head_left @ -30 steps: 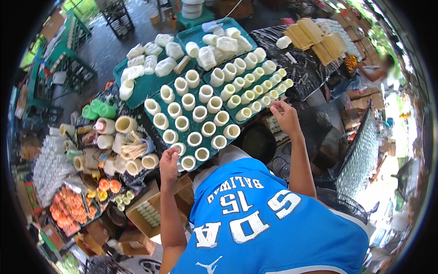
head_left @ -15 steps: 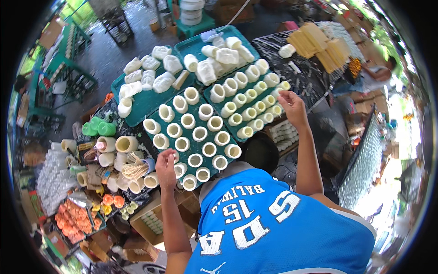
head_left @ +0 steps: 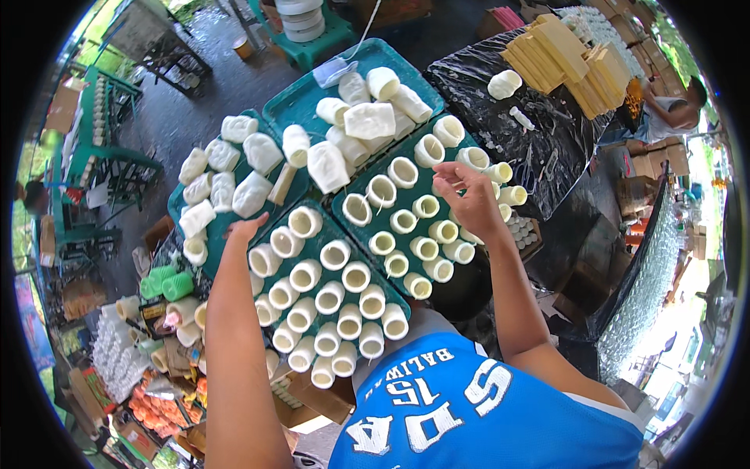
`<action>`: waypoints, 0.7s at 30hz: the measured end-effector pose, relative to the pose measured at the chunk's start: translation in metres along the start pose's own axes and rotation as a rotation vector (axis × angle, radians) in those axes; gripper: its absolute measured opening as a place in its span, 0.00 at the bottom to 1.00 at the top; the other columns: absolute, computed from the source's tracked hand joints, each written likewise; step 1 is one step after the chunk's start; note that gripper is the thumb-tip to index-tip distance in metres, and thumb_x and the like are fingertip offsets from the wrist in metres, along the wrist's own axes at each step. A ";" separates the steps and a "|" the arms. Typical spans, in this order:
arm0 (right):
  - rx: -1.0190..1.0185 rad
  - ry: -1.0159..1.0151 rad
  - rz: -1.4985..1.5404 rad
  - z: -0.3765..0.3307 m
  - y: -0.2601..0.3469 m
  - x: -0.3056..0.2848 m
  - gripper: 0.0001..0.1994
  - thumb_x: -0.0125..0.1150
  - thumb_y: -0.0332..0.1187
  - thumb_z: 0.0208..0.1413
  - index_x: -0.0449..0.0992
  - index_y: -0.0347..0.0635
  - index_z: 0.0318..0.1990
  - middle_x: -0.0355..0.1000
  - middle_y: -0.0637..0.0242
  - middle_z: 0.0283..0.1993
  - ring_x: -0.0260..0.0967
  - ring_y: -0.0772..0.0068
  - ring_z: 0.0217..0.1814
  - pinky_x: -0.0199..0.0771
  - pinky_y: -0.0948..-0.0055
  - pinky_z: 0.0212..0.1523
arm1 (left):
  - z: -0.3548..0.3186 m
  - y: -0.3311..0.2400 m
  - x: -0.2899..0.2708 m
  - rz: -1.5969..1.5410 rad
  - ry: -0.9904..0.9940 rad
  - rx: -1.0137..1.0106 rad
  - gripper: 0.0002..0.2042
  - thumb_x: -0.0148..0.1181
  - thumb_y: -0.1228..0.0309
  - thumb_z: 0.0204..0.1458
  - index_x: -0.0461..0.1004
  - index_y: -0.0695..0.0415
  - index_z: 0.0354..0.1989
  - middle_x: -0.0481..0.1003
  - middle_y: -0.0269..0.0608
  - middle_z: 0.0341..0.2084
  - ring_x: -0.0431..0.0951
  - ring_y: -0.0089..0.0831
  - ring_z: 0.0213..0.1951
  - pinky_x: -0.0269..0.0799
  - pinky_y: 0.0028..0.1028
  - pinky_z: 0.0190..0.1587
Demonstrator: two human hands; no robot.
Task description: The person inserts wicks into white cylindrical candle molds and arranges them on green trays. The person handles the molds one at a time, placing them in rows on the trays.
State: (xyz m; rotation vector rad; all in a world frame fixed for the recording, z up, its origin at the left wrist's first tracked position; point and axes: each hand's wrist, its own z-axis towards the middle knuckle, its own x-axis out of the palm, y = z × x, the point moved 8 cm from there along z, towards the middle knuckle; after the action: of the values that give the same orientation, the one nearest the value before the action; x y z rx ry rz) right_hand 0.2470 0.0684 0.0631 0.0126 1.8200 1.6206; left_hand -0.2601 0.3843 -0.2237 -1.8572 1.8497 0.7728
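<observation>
My right hand (head_left: 466,199) is above the right green tray (head_left: 355,228), fingers slightly bent and apart, with nothing visible in them. Beneath and around it stand hollow cream cylinders, the wider ones such as this cylinder (head_left: 403,172) at the far side and narrower ones such as this cylinder (head_left: 424,248) nearer me. My left hand (head_left: 248,227) reaches past the front tray's left edge, fingers extended and no object seen in it. Near it, white lumpy blocks (head_left: 251,194) lie on the left tray (head_left: 176,205). Upright hollow cylinders (head_left: 330,297) fill the front tray (head_left: 391,283).
A far tray (head_left: 297,109) holds piled white cylinders and a blue-white cloth (head_left: 333,72). Yellow slabs (head_left: 555,51) lie on a black-covered table (head_left: 469,78) at the right. Green cylinders (head_left: 168,283) and orange pieces (head_left: 160,406) sit to the left. Another person (head_left: 672,113) is at far right.
My left hand has moved forward from the front tray's near left side toward the left tray. My right hand has left the cylinder at the right tray's end and shifted left. The view has shifted.
</observation>
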 end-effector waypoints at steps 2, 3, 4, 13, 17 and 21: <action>-0.013 -0.014 -0.021 0.021 -0.002 -0.004 0.14 0.69 0.35 0.68 0.84 0.35 0.54 0.86 0.60 0.43 0.84 0.71 0.45 0.81 0.69 0.47 | 0.010 -0.002 0.011 -0.150 0.035 -0.126 0.82 0.63 0.12 0.34 0.40 0.71 0.83 0.35 0.71 0.84 0.29 0.68 0.84 0.31 0.64 0.83; -0.001 -0.044 -0.064 0.030 -0.008 -0.014 0.14 0.69 0.35 0.68 0.84 0.35 0.53 0.86 0.59 0.42 0.84 0.70 0.45 0.80 0.69 0.47 | -0.004 -0.030 0.016 -0.204 0.005 -0.206 0.87 0.68 0.13 0.29 0.33 0.70 0.84 0.31 0.68 0.85 0.27 0.66 0.85 0.30 0.62 0.83; -0.012 -0.042 -0.074 0.045 -0.007 -0.012 0.13 0.69 0.34 0.68 0.84 0.34 0.53 0.86 0.58 0.41 0.84 0.70 0.44 0.80 0.69 0.46 | -0.009 -0.021 0.021 -0.301 -0.065 -0.317 0.90 0.72 0.15 0.24 0.26 0.69 0.83 0.27 0.66 0.85 0.24 0.64 0.85 0.30 0.60 0.84; 0.131 -0.135 -0.627 0.251 -0.105 0.026 0.24 0.71 0.49 0.60 0.85 0.41 0.55 0.85 0.50 0.54 0.84 0.51 0.59 0.83 0.53 0.59 | -0.038 -0.035 0.017 -0.419 -0.155 -0.491 0.93 0.81 0.21 0.23 0.19 0.62 0.84 0.19 0.59 0.85 0.18 0.54 0.85 0.28 0.53 0.85; 0.359 0.076 -0.793 0.302 -0.137 0.071 0.24 0.70 0.51 0.56 0.87 0.49 0.55 0.84 0.53 0.60 0.82 0.52 0.63 0.82 0.52 0.63 | -0.028 -0.019 0.023 -0.403 -0.178 -0.506 0.93 0.80 0.20 0.22 0.18 0.62 0.84 0.19 0.59 0.85 0.18 0.54 0.85 0.28 0.54 0.85; 0.221 -0.097 -0.635 0.333 -0.151 0.059 0.18 0.66 0.45 0.58 0.88 0.52 0.52 0.86 0.52 0.54 0.84 0.46 0.58 0.83 0.51 0.61 | -0.016 -0.020 0.026 -0.396 -0.187 -0.489 0.93 0.80 0.20 0.22 0.18 0.61 0.83 0.19 0.60 0.85 0.19 0.55 0.85 0.28 0.54 0.85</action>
State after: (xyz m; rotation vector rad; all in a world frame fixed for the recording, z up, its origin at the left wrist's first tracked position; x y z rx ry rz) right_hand 0.4286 0.3512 -0.0920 -0.3463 1.6874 0.9572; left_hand -0.2397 0.3548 -0.2303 -2.2511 1.1877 1.2739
